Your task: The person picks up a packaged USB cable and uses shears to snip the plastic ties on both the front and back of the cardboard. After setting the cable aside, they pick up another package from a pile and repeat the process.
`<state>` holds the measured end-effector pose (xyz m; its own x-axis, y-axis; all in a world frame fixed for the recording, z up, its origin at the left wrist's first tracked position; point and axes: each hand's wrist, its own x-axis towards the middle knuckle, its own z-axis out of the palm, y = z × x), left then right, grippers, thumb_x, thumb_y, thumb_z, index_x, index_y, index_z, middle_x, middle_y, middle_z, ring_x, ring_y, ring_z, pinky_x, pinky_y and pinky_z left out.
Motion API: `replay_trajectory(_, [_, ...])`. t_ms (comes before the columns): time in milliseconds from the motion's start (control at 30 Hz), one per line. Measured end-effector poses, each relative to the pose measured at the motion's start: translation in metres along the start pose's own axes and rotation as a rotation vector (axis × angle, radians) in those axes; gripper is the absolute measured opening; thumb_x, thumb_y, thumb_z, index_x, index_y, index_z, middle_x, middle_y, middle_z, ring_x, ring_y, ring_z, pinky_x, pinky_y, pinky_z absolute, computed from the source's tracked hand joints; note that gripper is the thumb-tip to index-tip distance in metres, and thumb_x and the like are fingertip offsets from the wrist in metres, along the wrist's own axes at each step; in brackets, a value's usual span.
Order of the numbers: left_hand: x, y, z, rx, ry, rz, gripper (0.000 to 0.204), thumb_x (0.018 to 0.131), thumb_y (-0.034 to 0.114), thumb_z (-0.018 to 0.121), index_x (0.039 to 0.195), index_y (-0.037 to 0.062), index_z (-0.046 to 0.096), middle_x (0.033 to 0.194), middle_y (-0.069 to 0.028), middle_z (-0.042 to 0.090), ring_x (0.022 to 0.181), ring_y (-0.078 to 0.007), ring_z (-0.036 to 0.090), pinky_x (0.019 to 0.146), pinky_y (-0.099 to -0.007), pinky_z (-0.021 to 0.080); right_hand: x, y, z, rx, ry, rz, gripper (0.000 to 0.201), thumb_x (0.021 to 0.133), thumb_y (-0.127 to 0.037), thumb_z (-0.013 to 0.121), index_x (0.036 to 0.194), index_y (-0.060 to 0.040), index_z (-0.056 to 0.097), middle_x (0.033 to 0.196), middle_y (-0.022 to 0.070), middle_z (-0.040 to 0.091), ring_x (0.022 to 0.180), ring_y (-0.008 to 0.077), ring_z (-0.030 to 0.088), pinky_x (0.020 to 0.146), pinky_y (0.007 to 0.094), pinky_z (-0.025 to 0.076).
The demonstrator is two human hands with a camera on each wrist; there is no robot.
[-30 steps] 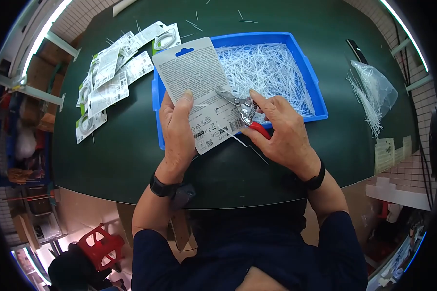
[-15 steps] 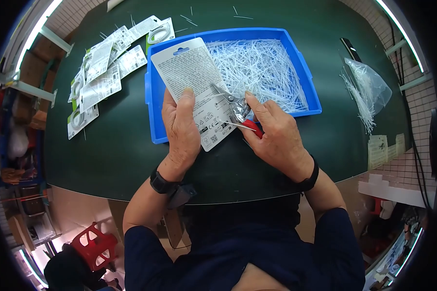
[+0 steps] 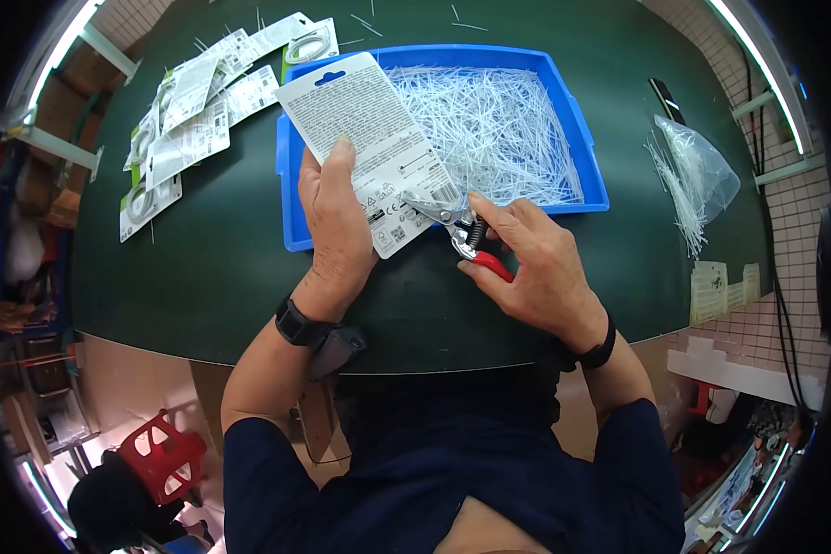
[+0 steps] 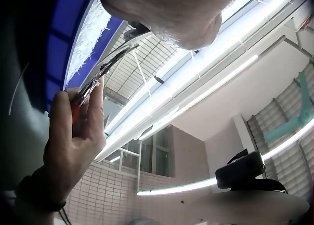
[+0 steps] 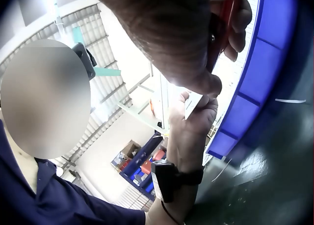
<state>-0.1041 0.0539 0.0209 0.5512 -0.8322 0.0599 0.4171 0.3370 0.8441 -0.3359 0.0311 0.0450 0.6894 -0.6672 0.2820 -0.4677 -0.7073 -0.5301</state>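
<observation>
My left hand (image 3: pixel 335 222) holds a printed white blister card (image 3: pixel 365 120) by its left edge, thumb on the printed face. The card is tilted, with a hang hole at its top. In my right hand (image 3: pixel 540 268) are small pruning shears (image 3: pixel 466 238) with red handles and a coil spring. Their metal blades overlap the card's lower part, near the barcode and printed symbols. The left wrist view shows the right hand (image 4: pixel 71 146) gripping the shears (image 4: pixel 93 82) from the side. The card's far face is hidden in the head view.
Beyond the hands stands a blue tray (image 3: pixel 589 157) full of thin white plastic strips (image 3: pixel 499 120). At the left lie several packaged cards (image 3: pixel 189 143) with coiled white cables. A clear bag of strips (image 3: pixel 697 171) and a dark narrow object (image 3: pixel 665 100) lie at the right.
The shear blades have moved from the card's middle down to its lower part. A white strip that stuck out over the card's lower edge is no longer in view there.
</observation>
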Motion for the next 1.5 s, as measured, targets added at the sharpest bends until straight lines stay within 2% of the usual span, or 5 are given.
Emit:
replay_trajectory(300, [-0.002,-0.004,0.002,-0.117,0.048,-0.031,0.038,0.108,0.020,0.048,0.137,-0.0031,0.053,0.126,-0.0163,0.068,0.105,-0.0224,0.072,0.093,-0.0345,0.058,0.002,-0.004,0.010,-0.090,0.054,-0.077,0.077,0.081,-0.013,0.088,0.151,-0.0065,0.058,0.094,0.0137,0.063,0.078,0.0308,0.065,0.070,0.0411,0.054])
replay_trajectory(667, [0.003,-0.016,-0.003,-0.024,0.035,-0.036,0.040,0.109,0.021,0.046,0.140,-0.0035,0.053,0.126,-0.0146,0.068,0.107,-0.0189,0.068,0.096,-0.0341,0.055,-0.008,0.001,0.021,-0.066,-0.005,0.000,0.075,0.081,-0.009,0.086,0.150,-0.0014,0.057,0.090,0.0135,0.061,0.074,0.0299,0.064,0.066,0.0414,0.053])
replay_trajectory(1067, [0.001,-0.017,0.002,0.058,0.030,-0.037,0.042,0.112,0.024,0.045,0.143,-0.0040,0.051,0.131,-0.0148,0.066,0.114,-0.0180,0.065,0.101,-0.0335,0.052,-0.007,0.007,0.026,0.021,0.013,0.058,0.073,0.082,-0.009,0.087,0.149,-0.0024,0.058,0.091,0.0129,0.063,0.075,0.0279,0.065,0.066,0.0395,0.054])
replay_trajectory(1200, [0.000,-0.019,-0.002,0.101,-0.041,0.006,0.044,0.114,0.028,0.044,0.144,-0.0044,0.050,0.131,-0.0150,0.065,0.115,-0.0175,0.064,0.102,-0.0338,0.051,0.012,-0.007,0.010,0.071,0.050,0.048,0.073,0.082,-0.010,0.087,0.149,-0.0041,0.059,0.092,0.0124,0.064,0.076,0.0272,0.066,0.067,0.0382,0.054])
replay_trajectory(1500, [-0.003,-0.023,-0.003,0.106,-0.079,0.069,0.046,0.115,0.029,0.043,0.144,-0.0052,0.049,0.131,-0.0149,0.065,0.115,-0.0180,0.063,0.103,-0.0349,0.050,0.026,-0.010,0.023,0.036,0.038,-0.001,0.071,0.083,-0.013,0.086,0.148,-0.0057,0.060,0.092,0.0126,0.064,0.077,0.0277,0.066,0.070,0.0392,0.054])
